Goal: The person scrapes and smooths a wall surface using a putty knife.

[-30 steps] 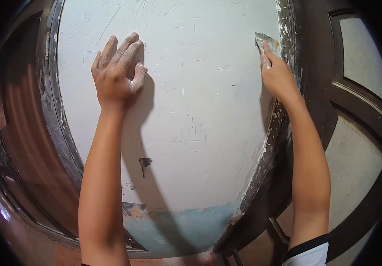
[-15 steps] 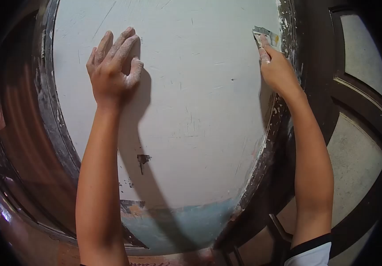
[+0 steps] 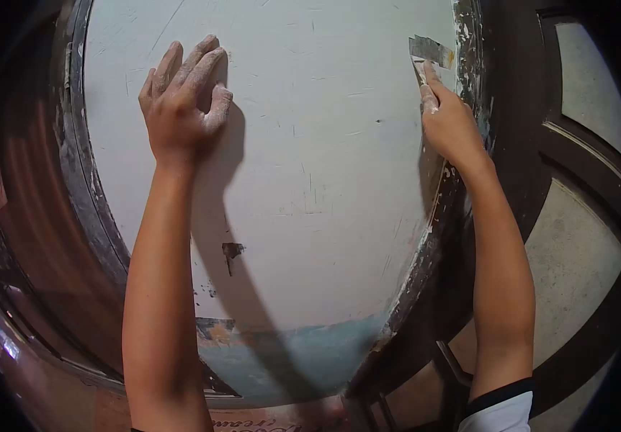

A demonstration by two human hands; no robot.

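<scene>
My left hand (image 3: 184, 101) is laid on the pale painted panel (image 3: 310, 144) at the upper left, fingers stretched out and dusted with white powder. In my right hand (image 3: 451, 119), near the panel's upper right edge, is a scraper (image 3: 421, 70), held with the fingers closed round it. Much of the tool is hidden by the fingers. Just above it shows a dark grey patch (image 3: 431, 50) with a yellowish spot at its right end. White dust coats the right fingertips too.
A dark, chipped frame (image 3: 440, 209) borders the panel. Lower down are a dark chipped spot (image 3: 232, 252) and a bluish band (image 3: 303, 353). Dark woodwork with pale insets (image 3: 577, 266) stands at the right, and brown woodwork (image 3: 37, 194) at the left.
The scraper in my right hand has slid a little down the panel, and more of the grey patch shows above it. My left hand stays on the panel. The view has shifted slightly.
</scene>
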